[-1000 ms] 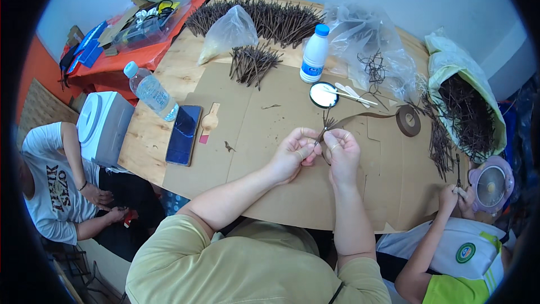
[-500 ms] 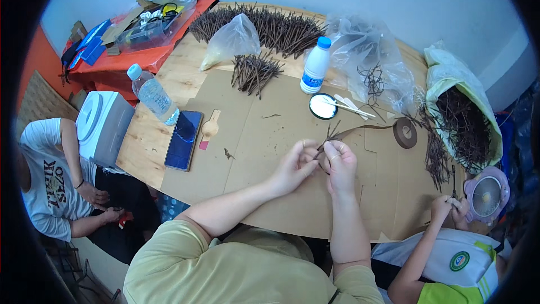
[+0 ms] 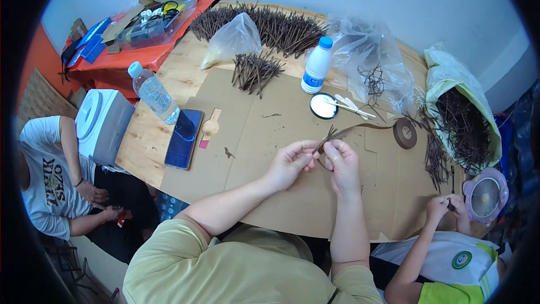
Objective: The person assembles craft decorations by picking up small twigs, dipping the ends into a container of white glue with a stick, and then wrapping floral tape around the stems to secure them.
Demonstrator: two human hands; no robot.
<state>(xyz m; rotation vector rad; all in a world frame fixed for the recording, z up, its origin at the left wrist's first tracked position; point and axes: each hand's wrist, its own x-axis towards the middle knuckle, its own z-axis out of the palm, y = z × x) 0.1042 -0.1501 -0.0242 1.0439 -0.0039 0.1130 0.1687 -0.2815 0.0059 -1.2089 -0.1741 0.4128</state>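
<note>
While both hands point(image 3: 318, 160) pinch twig bundle point(image 3: 328, 137), brown tape point(image 3: 404, 133)

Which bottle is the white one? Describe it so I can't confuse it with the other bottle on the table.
On the round wooden table, look past the brown cardboard sheet to its far edge. The white bottle stands upright there, between the loose pile of dark sticks and a crumpled clear plastic bag. It is opaque white with a blue cap; the clear water bottle lies far left.

Matt brown cardboard sheet point(image 3: 270, 135); rough dry twigs point(image 3: 256, 70); glossy plastic bottle point(image 3: 316, 66).
</note>
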